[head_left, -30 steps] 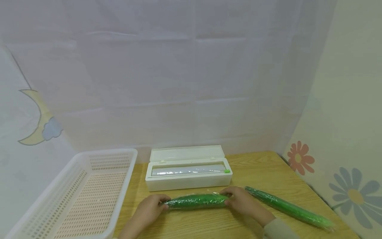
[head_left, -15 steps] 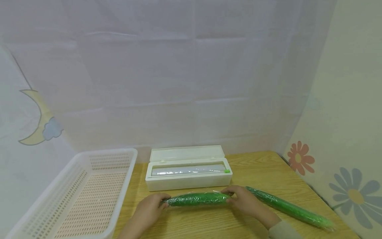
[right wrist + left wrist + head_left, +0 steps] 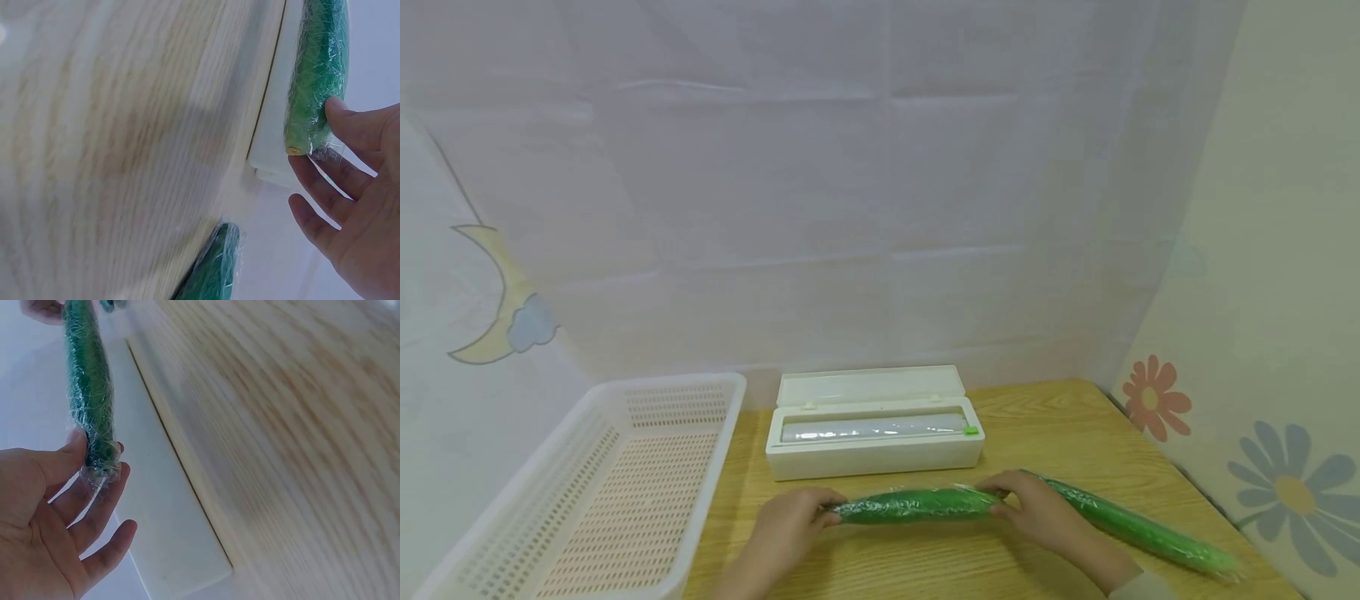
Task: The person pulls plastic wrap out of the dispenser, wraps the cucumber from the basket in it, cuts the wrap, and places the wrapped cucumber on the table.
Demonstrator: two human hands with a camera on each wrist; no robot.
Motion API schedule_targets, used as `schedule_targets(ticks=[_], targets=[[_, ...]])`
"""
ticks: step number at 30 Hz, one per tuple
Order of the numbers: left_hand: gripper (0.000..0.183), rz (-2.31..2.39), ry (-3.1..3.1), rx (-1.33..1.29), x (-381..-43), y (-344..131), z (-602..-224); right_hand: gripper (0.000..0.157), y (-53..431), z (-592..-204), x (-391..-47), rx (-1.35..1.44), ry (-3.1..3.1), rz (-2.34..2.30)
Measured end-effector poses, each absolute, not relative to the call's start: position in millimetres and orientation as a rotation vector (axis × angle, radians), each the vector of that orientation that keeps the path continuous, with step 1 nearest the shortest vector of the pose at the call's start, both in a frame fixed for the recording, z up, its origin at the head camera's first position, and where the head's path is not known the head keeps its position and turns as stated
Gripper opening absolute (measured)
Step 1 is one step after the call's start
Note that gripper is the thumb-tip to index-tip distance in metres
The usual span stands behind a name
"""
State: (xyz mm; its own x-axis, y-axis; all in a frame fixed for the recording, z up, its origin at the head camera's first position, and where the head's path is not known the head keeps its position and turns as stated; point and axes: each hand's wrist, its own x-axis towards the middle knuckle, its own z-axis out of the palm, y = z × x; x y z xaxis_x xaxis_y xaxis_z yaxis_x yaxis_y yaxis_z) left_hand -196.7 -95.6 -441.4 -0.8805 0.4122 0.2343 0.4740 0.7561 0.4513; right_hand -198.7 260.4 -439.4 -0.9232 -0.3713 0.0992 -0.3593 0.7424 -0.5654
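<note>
A green cucumber (image 3: 917, 505) in clear cling film lies level between my two hands, just in front of the white box. My left hand (image 3: 793, 521) pinches its darker end between thumb and fingers; in the left wrist view crumpled film (image 3: 100, 475) shows at that end. At the paler end, my right hand (image 3: 1037, 512) pinches it, thumb on top, and loose film (image 3: 328, 153) sticks out near the fingers in the right wrist view. Another wrapped cucumber (image 3: 1138, 527) lies slantwise on the table, right of my right hand.
Behind the hands stands an open white cling film box (image 3: 874, 457) with a film roll (image 3: 872, 427) and a green slider (image 3: 971, 430). To the left is a white slotted basket (image 3: 625, 500). Everything is on a wooden table (image 3: 880, 567), with pale cloth walls (image 3: 850, 208) around.
Both hands and the cucumber between them have shifted a little to the right. The grip at both ends stays the same; the box, basket and other cucumber have not moved.
</note>
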Motion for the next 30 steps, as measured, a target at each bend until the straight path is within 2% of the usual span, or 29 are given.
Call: schedule_targets(ticks=[8, 30], targets=[[0.017, -0.736, -2.787, -0.795, -198.7, -78.7, -445.8, 0.028, 280.0, -441.4, -186.6, -0.548, 2.925, -0.915], [0.017, -0.652, -2.823, -0.941, -209.2, -22.1, -453.4, 0.047, 341.2, -447.4, -153.7, -0.411, 2.763, -1.008]])
